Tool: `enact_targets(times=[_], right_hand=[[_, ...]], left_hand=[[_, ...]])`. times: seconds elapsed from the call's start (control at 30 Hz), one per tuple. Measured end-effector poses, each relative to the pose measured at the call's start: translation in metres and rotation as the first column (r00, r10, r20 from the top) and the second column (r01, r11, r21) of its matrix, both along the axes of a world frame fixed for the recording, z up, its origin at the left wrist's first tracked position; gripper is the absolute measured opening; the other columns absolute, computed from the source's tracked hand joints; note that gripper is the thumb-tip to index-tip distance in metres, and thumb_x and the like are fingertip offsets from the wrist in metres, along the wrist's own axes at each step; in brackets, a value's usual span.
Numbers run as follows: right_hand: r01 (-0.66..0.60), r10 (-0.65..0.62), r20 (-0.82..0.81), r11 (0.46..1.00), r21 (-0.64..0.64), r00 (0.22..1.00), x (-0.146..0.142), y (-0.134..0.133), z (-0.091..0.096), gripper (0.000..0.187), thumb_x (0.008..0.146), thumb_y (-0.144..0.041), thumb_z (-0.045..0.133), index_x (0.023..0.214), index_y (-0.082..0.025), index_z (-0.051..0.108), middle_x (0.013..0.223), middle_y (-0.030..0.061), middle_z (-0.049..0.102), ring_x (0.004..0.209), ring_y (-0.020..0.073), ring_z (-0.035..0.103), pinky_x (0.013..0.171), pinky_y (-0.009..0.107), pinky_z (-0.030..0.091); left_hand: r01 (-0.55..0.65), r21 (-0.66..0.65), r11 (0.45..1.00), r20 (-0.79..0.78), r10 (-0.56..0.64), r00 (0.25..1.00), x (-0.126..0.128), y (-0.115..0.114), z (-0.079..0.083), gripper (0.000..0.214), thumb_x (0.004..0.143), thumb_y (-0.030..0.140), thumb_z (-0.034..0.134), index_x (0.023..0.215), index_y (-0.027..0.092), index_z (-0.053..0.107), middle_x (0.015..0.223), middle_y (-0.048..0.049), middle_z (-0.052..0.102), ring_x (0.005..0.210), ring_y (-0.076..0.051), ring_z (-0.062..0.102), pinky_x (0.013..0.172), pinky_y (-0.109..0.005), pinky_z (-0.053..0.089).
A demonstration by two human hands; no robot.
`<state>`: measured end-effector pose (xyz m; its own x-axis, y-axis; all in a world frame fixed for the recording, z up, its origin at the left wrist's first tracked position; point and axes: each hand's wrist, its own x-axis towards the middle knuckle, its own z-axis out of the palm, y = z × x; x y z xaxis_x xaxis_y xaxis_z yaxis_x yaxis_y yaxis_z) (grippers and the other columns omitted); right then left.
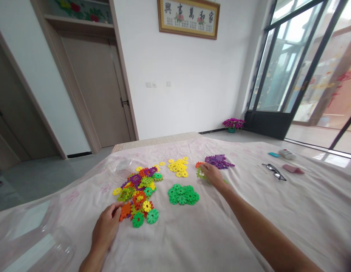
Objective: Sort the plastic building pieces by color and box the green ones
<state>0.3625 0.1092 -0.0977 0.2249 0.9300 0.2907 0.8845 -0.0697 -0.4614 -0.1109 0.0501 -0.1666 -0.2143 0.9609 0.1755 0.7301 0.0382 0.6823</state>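
Note:
My left hand is at the near left edge of a mixed pile of plastic interlocking building pieces. Its fingers are curled, with the fingertips on an orange square piece. My right hand reaches over lime-green pieces, its fingers closed and partly hidden. An orange piece shows at its fingertips; whether it is held I cannot tell. Between the hands lie a heap of green flower-shaped discs and a heap of yellow ones. Purple pieces are heaped just beyond my right hand.
Clear plastic containers stand at the near left, and another transparent one lies behind the mixed pile. Glasses, a pink folded item, a white packet and a blue item rest on the right of the cloth.

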Motion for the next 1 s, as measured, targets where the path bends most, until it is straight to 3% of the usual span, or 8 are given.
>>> enact_targets(times=[0.1,0.23,0.3,0.4,0.6,0.73,0.87,1.0], right_hand=[[0.080,-0.079,0.172,0.997,0.004,0.982,0.017,-0.013,0.001,0.040,0.097,-0.039,0.039,0.101,-0.021,0.075,0.107,0.0116,0.070,0.099,0.0239,0.061,0.083,0.031,0.039],[-0.059,0.077,0.272,0.995,-0.075,0.959,0.013,-0.024,-0.012,0.037,0.093,-0.047,0.048,0.117,-0.028,0.070,0.127,0.0087,0.063,0.116,0.0259,0.053,0.094,0.035,0.036],[-0.114,0.143,0.306,0.987,-0.111,0.941,0.009,-0.028,-0.020,0.037,0.092,-0.048,0.051,0.116,-0.028,0.069,0.126,0.0090,0.063,0.117,0.0269,0.051,0.095,0.037,0.035],[-0.100,0.138,0.354,0.987,-0.122,0.925,0.009,-0.033,-0.025,0.031,0.088,-0.043,0.055,0.108,-0.025,0.071,0.115,0.0109,0.067,0.113,0.0284,0.053,0.093,0.038,0.036],[-0.085,0.113,0.316,0.991,-0.102,0.942,0.005,-0.023,-0.014,0.028,0.084,-0.034,0.058,0.106,-0.023,0.073,0.113,0.0113,0.069,0.113,0.0285,0.056,0.097,0.040,0.035],[-0.263,0.271,0.177,0.962,-0.069,0.946,-0.042,0.001,-0.009,0.033,0.093,-0.029,0.048,0.114,-0.019,0.071,0.117,0.0115,0.069,0.113,0.0237,0.059,0.099,0.033,0.038],[-0.445,0.450,0.155,0.893,-0.063,0.880,-0.112,0.029,-0.012,0.037,0.094,-0.030,0.047,0.125,-0.016,0.064,0.127,0.0128,0.064,0.118,0.0235,0.057,0.099,0.031,0.040],[-0.472,0.491,0.190,0.871,-0.138,0.850,-0.165,0.052,-0.019,0.044,0.096,-0.033,0.047,0.137,-0.017,0.053,0.129,0.0142,0.063,0.117,0.0247,0.057,0.094,0.033,0.043]], left_hand=[[0.010,0.013,1.000,0.005,-0.010,1.000,-0.001,0.001,-0.002,0.036,0.088,0.041,0.043,0.110,0.026,0.068,0.119,-0.0015,0.071,0.110,-0.021,0.064,0.094,-0.029,0.046],[0.006,0.031,1.000,0.008,-0.006,1.000,-0.002,0.002,-0.005,0.036,0.086,0.041,0.045,0.109,0.027,0.069,0.116,-0.0005,0.072,0.107,-0.021,0.065,0.092,-0.028,0.048],[0.005,0.027,1.000,0.004,-0.005,1.000,-0.002,0.001,-0.005,0.036,0.087,0.041,0.045,0.109,0.026,0.069,0.116,-0.0008,0.071,0.107,-0.021,0.065,0.091,-0.028,0.048],[0.017,0.022,1.000,0.009,-0.017,1.000,-0.001,0.000,-0.005,0.037,0.088,0.041,0.042,0.110,0.025,0.068,0.118,-0.0018,0.071,0.108,-0.021,0.065,0.092,-0.028,0.047],[-0.021,0.025,0.999,0.033,0.020,0.999,0.002,-0.001,-0.003,0.037,0.089,0.042,0.043,0.112,0.025,0.067,0.118,-0.0014,0.071,0.106,-0.020,0.065,0.089,-0.027,0.048],[-0.020,0.013,1.000,0.031,0.020,0.999,0.003,-0.001,-0.001,0.037,0.089,0.042,0.044,0.112,0.026,0.068,0.119,-0.0017,0.071,0.108,-0.021,0.065,0.092,-0.028,0.047],[-0.006,0.016,1.000,0.040,0.005,0.999,0.002,-0.002,0.000,0.037,0.089,0.043,0.044,0.111,0.026,0.068,0.121,-0.0020,0.070,0.111,-0.021,0.063,0.092,-0.029,0.047],[-0.011,0.002,1.000,0.051,0.011,0.999,0.001,-0.002,0.002,0.037,0.088,0.044,0.044,0.111,0.026,0.067,0.120,-0.0013,0.070,0.110,-0.021,0.063,0.092,-0.029,0.046]])
